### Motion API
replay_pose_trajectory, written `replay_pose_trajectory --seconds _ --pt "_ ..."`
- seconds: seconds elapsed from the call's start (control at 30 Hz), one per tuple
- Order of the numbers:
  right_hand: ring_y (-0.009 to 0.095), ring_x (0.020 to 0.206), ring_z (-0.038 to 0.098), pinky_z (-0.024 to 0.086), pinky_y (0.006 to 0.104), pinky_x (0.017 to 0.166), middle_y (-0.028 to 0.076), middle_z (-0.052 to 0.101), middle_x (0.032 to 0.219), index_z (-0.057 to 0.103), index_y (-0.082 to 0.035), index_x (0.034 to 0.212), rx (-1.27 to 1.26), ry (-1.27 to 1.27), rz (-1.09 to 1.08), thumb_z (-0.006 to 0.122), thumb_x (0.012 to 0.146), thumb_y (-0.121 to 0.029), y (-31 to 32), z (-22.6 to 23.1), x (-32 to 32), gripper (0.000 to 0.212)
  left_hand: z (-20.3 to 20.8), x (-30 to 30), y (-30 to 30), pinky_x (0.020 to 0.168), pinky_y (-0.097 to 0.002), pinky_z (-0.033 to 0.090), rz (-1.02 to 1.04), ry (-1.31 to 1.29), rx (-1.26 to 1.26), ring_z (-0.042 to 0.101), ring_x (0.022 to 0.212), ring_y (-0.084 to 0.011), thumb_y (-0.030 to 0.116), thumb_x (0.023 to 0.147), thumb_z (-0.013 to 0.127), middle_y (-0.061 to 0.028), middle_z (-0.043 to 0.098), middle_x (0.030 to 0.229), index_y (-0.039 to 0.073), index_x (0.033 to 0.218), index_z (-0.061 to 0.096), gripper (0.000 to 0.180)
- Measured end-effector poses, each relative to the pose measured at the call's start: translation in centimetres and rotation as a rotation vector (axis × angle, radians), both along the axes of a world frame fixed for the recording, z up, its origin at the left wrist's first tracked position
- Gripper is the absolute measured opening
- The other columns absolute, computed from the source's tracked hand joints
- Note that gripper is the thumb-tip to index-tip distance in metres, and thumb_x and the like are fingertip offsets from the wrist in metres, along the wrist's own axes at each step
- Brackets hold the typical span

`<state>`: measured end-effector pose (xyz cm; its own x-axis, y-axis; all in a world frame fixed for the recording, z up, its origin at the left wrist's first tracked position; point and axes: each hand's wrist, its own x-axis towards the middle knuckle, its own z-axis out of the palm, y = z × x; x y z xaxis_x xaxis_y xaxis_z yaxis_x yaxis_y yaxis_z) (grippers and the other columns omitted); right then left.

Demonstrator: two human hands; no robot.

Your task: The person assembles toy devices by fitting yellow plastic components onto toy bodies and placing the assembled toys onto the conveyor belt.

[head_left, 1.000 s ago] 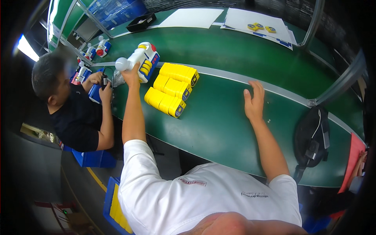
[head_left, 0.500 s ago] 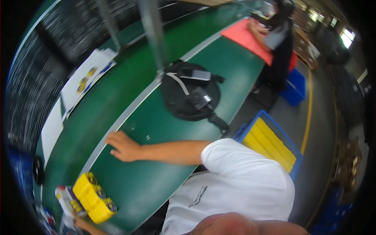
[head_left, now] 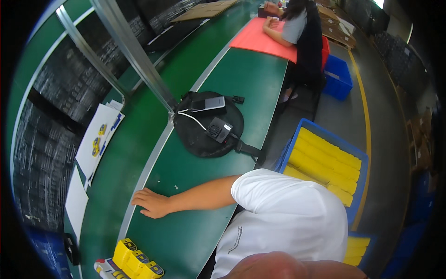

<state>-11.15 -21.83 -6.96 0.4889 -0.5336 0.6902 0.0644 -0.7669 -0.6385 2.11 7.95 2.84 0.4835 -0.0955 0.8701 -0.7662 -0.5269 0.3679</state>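
My right hand point(head_left: 152, 203) lies palm down on the green tabletop point(head_left: 186, 204), beside its pale metal edge strip, fingers apart and holding nothing. Just below it, at the lower edge, is a row of joined yellow blocks point(head_left: 135, 260) with dark markings on their ends. Against them sits a white, red and yellow object point(head_left: 108, 269), cut off by the frame, so its kind is unclear. My left hand is out of view.
A round black bag point(head_left: 204, 144) carrying small black devices and a cable lies ahead of my arm. A metal post point(head_left: 134, 56) rises beside it. Blue crates point(head_left: 364, 186) of yellow pieces stand on the right. Another person point(head_left: 295, 32) works at a pink mat point(head_left: 260, 39).
The view has shifted, so the bag, my right hand and the yellow blocks appear lower. A hand by the white object at the lower left has left the picture.
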Motion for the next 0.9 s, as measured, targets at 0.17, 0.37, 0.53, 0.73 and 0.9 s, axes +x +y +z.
replay_pose_trajectory --seconds 0.17,0.37,0.53,0.73,0.9 --pt "0.031 0.121 0.046 0.033 0.044 0.105 0.014 0.052 0.119 0.053 -0.004 0.118 -0.063 -0.04 -0.002 0.066 0.078 -0.006 0.2 -0.3 -0.2 0.043 -0.1 -2.2 -3.6 0.083 -0.0493 0.047 -0.186 -0.163 0.139 0.059 0.09 -0.0387 0.022 0.084 0.069 -0.0207 0.062 0.095 -0.002 0.096 0.062 0.027" --pt "0.034 0.12 0.046 0.033 0.0453 0.105 0.015 0.053 0.119 0.055 -0.005 0.117 -0.048 -0.028 0.016 0.066 0.078 -0.006 0.0 -0.6 -0.1 0.041 -5.2 -6.4 -5.9 0.09 -0.0462 0.046 -0.519 -0.2 0.243 0.059 0.099 -0.0382 0.006 0.087 0.064 -0.0206 0.063 0.107 -0.005 0.104 0.062 0.02" --pt "0.032 0.12 0.047 0.034 0.0444 0.104 0.014 0.053 0.119 0.054 -0.004 0.116 -0.113 -0.005 0.072 0.067 0.077 -0.007 0.6 -0.1 -0.2 0.041 -6.0 -8.2 -5.4 0.089 -0.0475 0.043 -0.47 -0.184 0.33 0.057 0.099 -0.0377 0.005 0.087 0.061 -0.0188 0.062 0.106 -0.003 0.099 0.063 0.014" --pt "0.031 0.12 0.047 0.034 0.0444 0.103 0.013 0.053 0.117 0.055 -0.004 0.115 -0.148 0.001 0.105 0.068 0.076 -0.007 0.8 -0.2 -0.2 0.041 -7.1 -7.0 -4.1 0.087 -0.0456 0.043 -0.363 -0.212 0.361 0.058 0.099 -0.0352 0.005 0.088 0.061 -0.0156 0.063 0.106 -0.001 0.096 0.063 0.011" --pt "0.031 0.119 0.048 0.034 0.0452 0.102 0.013 0.054 0.116 0.055 -0.005 0.113 -0.146 0.014 0.105 0.068 0.075 -0.008 0.5 -0.4 -0.3 0.04 -6.9 -7.1 -4.4 0.087 -0.0462 0.044 -0.381 -0.155 0.398 0.058 0.099 -0.036 0.005 0.088 0.061 -0.0165 0.062 0.106 -0.002 0.095 0.063 0.01"
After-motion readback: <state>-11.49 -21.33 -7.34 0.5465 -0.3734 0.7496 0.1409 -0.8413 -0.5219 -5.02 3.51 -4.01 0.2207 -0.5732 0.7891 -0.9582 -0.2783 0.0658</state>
